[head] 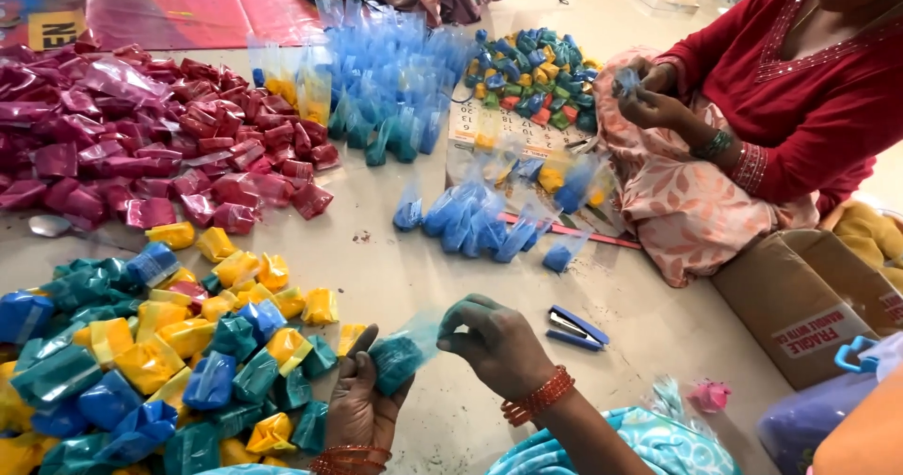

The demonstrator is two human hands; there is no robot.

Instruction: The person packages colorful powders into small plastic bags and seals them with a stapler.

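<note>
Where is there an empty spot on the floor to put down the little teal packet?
Bare floor lies between the magenta packets, the blue packets and the mixed pile. More lies around the stapler, beside the right hand. The left side is crowded.

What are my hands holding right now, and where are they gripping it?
A teal powder pouch: left hand cups its filled bottom, right hand pinches its clear open top.

Floor-level packing workshop: heaped colour-powder packets, cardboard box.
</note>
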